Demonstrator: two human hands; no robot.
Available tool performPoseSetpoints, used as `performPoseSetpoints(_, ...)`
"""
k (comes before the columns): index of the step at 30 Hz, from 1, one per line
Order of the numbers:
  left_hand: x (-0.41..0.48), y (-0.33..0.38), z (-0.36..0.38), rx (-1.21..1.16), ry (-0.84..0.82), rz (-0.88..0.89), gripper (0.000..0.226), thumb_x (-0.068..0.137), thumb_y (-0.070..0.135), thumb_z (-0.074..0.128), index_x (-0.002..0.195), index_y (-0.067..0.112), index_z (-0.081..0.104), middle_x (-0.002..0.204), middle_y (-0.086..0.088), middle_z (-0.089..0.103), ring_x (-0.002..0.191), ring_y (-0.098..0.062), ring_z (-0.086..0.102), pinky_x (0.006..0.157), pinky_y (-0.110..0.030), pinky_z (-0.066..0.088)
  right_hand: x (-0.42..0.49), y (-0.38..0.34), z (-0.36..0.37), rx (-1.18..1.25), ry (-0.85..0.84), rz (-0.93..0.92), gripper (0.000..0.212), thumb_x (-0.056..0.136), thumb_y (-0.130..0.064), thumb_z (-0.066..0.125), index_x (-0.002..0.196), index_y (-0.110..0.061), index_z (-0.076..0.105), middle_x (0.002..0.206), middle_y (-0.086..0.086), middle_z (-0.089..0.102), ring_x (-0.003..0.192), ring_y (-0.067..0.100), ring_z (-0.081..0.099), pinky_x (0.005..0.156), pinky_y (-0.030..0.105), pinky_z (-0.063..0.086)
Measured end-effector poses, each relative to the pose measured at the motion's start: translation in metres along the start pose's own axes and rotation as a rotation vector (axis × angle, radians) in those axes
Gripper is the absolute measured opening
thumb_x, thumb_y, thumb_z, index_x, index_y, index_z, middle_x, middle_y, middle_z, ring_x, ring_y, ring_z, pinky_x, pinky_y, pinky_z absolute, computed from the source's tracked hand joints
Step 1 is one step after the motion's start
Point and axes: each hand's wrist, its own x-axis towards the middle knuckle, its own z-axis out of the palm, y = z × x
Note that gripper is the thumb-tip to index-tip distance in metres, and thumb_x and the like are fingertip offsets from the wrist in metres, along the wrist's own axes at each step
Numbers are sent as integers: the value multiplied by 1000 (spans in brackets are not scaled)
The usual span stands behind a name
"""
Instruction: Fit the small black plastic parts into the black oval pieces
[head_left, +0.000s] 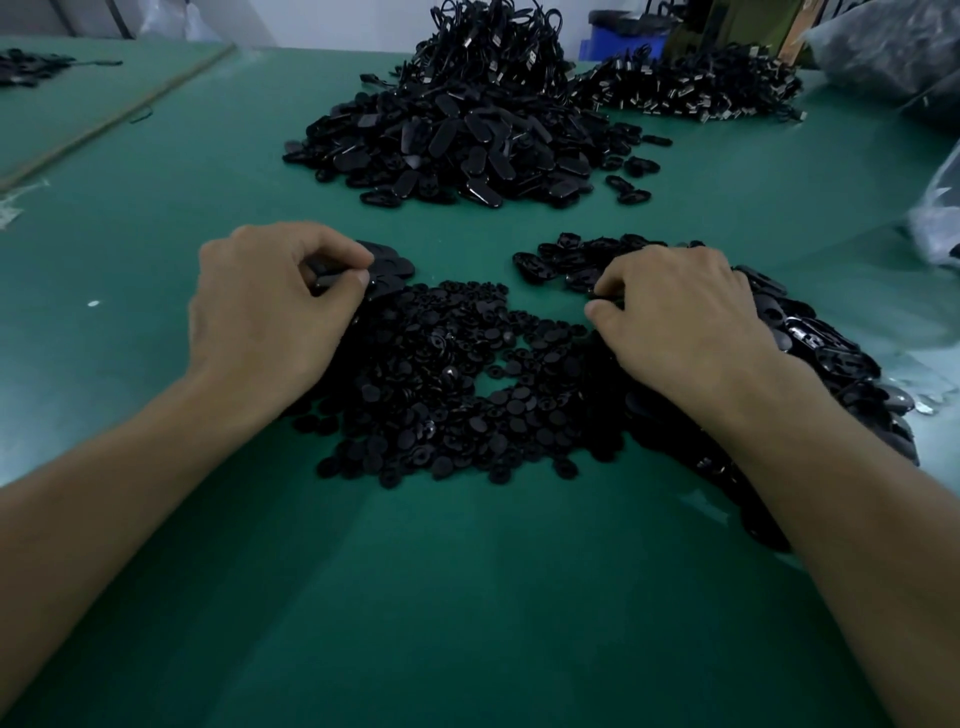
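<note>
- A person works at a green bench (467, 597), both bare forearms reaching in from the near edge.
- The left hand (270, 312) is curled, its thumb and forefinger pinching a black oval piece (337, 278) just above the far left edge of the heap of small parts.
- A few more oval pieces (392, 266) lie touching that hand's fingertips on the far side.
- The heap of small black plastic parts (447, 374), round and button-like, spreads across the bench between the two hands.
- The right hand (675, 312) rests knuckles-up on a long pile of oval pieces (810, 338) that runs along the right side of the bench; its fingers are bent down into the pile and its thumb sits close to the forefinger, but whether they grip anything cannot be told.
- A small cluster of oval pieces (566, 260) lies just beyond that hand.
- Farther back, well apart from the hands, stands a large mound of oval pieces (452, 145).
- Behind it rise two stacks of bundled black cables (498, 47), the second (685, 88) to the right.
- A blue bin (623, 39) and clear plastic bags (883, 47) stand at the far right.
</note>
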Motion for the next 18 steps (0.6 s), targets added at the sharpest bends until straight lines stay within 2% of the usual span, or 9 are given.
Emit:
performPoseSetpoints(3,-3,8,-1,-24,-3,33,18,88,25,72,85,42,69,72,15,67,67,-7,61,67,-35,55,-2,0,-3,45,17,-31,18,100,-21,56,107,-11,69,102,16,68,99,36,61,90,46,53)
performPoseSetpoints(7,-11,22,-1,-84,-20,91,20,88,24,73,83,43,69,74,24,65,67,3,60,66,-26,50,-3,-2,-5,36,63,-46,12,100,-7,53,103,-5,65,87,14,59,77,31,55,71,45,56)
performPoseSetpoints(10,-18,29,2,-106,-56,158,14,88,21,74,87,35,74,81,23,67,76,-6,64,78,-34,54,-2,-1,-8,27,101,-36,8,98,0,54,96,-2,62,78,14,55,64,28,53,66,45,57)
performPoseSetpoints(11,-20,31,3,-111,-67,179,15,88,21,75,88,35,74,82,23,67,77,-8,64,77,-32,53,-2,-1,-8,31,115,-31,8,97,1,54,94,-1,61,76,13,54,61,28,52,65,46,58)
performPoseSetpoints(15,-25,34,7,-121,-96,227,21,87,21,76,87,41,71,78,28,63,77,-8,60,71,-15,45,-2,1,-8,13,176,-27,14,96,2,56,83,-2,59,75,12,54,64,27,50,66,45,54)
performPoseSetpoints(18,-27,32,9,-133,-115,230,23,86,19,77,86,41,71,72,30,59,73,-5,57,67,-5,39,-1,2,-7,21,262,-57,13,97,0,56,87,-1,63,91,13,56,86,33,53,82,47,51)
